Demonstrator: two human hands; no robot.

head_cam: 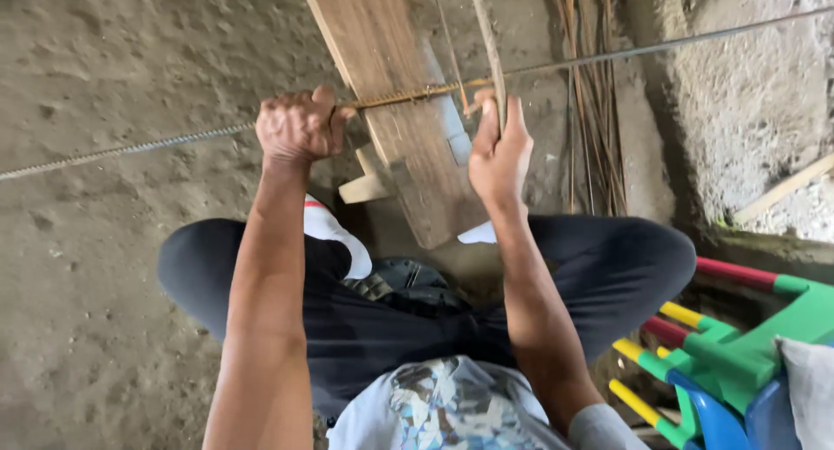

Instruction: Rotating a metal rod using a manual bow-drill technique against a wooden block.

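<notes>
Left hand (pixel 300 124) fist-tight on the long ribbed steel rebar (pixel 156 143); right hand (pixel 498 150) fingers wrapped round a thin wooden-looking lever (pixel 488 42). Lever could slip and pinch knuckles against the brown wooden plank (pixel 391 76).

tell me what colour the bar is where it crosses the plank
Rusty orange-brown on the bar over the plank, grey elsewhere; the head view shows it best.

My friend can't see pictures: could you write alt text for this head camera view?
Seen from above, a seated person's left hand grips a long ribbed steel bar lying across a wooden plank, while the right hand holds a thin rod.
</notes>
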